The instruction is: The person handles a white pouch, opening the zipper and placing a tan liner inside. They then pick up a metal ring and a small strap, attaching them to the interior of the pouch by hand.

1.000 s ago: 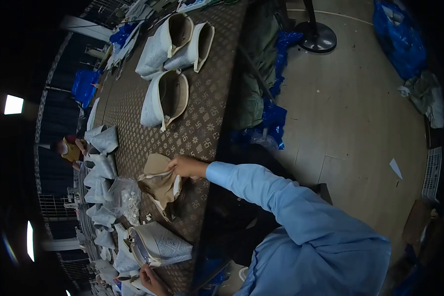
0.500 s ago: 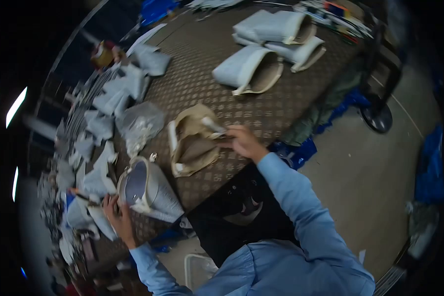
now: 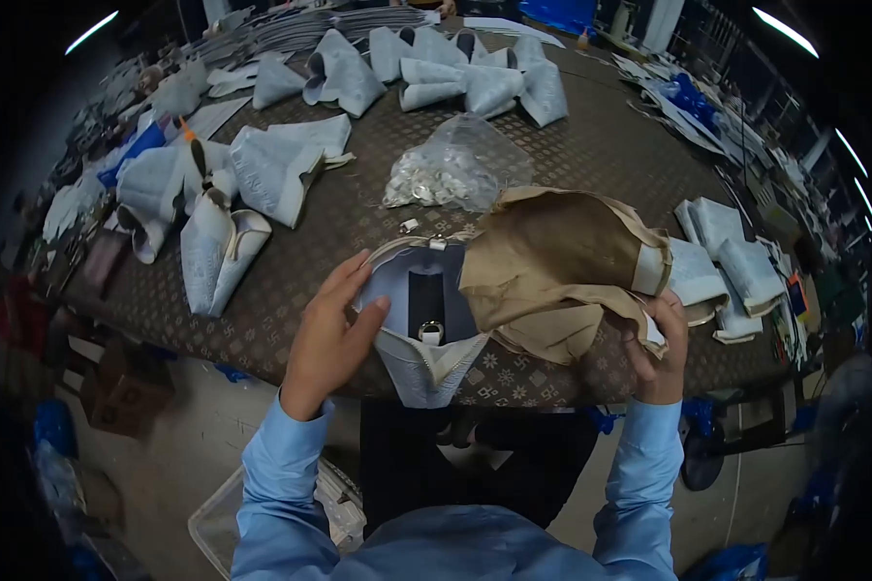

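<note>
An unfinished pale grey-white handbag (image 3: 426,373) stands at the table's near edge with its mouth facing up. Its blue-grey inside shows a dark strip and a small metal ring with a white tab. My left hand (image 3: 331,334) holds the bag's left rim, thumb at the inner side and fingers along the edge. A tan fabric lining (image 3: 543,261) with white patches covers the right side of the mouth. My right hand (image 3: 661,339) grips the lining's lower right corner by a white patch; some fingertips are hidden behind the cloth.
Just beyond the bag lies a clear plastic bag (image 3: 446,169) of small shiny pieces, with a small metal fitting (image 3: 410,226) nearby. Similar bag shells (image 3: 339,73) cover the back and left of the patterned table (image 3: 252,329); several more (image 3: 731,257) lie right. A brush (image 3: 201,160) stands left.
The view has turned and now faces the table squarely. The tan lining has come from beside the handbag to over its right side, carried by my right hand. My left hand stays at the bag's rim.
</note>
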A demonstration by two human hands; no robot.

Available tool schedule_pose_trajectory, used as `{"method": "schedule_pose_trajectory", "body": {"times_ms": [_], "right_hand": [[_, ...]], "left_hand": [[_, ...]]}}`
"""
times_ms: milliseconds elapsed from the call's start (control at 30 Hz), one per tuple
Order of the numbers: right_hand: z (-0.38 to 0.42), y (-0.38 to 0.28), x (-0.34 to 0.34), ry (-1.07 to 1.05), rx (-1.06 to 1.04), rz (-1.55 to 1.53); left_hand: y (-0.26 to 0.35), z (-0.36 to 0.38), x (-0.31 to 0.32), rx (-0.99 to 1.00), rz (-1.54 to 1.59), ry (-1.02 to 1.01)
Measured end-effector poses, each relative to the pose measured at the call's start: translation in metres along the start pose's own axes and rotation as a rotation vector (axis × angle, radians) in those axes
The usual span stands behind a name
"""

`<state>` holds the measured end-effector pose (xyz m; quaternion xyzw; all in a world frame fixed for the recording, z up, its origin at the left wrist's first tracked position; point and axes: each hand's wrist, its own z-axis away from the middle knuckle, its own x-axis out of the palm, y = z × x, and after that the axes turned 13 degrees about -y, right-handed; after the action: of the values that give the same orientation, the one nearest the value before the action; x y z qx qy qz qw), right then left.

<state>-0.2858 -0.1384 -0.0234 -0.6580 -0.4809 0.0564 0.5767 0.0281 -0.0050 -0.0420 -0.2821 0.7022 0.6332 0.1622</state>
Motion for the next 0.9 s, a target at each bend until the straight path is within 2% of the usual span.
{"method": "schedule_pose_trajectory", "body": {"times_ms": [100, 200, 233, 300, 433, 533, 633, 667, 733, 767, 800, 833, 900], "right_hand": [[-0.022, 0.002, 0.013, 0.038, 0.106, 0.166], [-0.039, -0.005, 0.051, -0.051, 0.278, 0.447], [-0.046, -0.007, 0.056, -0.053, 0.277, 0.443], [-0.058, -0.007, 0.059, -0.135, 0.445, 0.634], [-0.096, 0.010, 0.053, -0.027, 0.655, 0.492], [-0.108, 0.024, 0.037, 0.099, 0.648, 0.398], [-0.107, 0.030, 0.037, 0.102, 0.568, 0.330], [-0.106, 0.031, 0.040, 0.117, 0.517, 0.346], [-0.095, 0.038, 0.053, -0.066, 0.647, 0.590], [-0.089, 0.042, 0.056, -0.106, 0.620, 0.616], [-0.090, 0.044, 0.052, -0.105, 0.622, 0.606], [-0.092, 0.046, 0.047, -0.020, 0.583, 0.495], [-0.096, 0.047, 0.040, 0.122, 0.535, 0.324]], "left_hand": [[-0.010, 0.001, -0.002, 0.052, -0.013, -0.007], [-0.003, 0.007, 0.002, 0.057, 0.055, -0.009], [-0.002, 0.008, 0.003, 0.056, 0.051, -0.008], [-0.002, 0.011, 0.003, 0.138, -0.121, 0.002], [0.007, 0.013, 0.002, 0.098, -0.022, -0.050], [0.005, 0.008, -0.001, 0.069, -0.103, -0.145], [0.006, 0.008, -0.001, 0.135, -0.158, -0.161], [0.007, 0.009, 0.002, 0.151, -0.200, -0.119], [0.008, 0.008, 0.010, 0.174, -0.249, -0.076], [0.007, 0.009, 0.017, 0.181, -0.202, 0.030], [0.007, 0.012, 0.021, 0.184, -0.154, 0.133], [0.010, 0.015, 0.021, 0.178, -0.160, 0.123], [0.020, 0.015, 0.018, 0.394, -0.653, 0.265]]}}
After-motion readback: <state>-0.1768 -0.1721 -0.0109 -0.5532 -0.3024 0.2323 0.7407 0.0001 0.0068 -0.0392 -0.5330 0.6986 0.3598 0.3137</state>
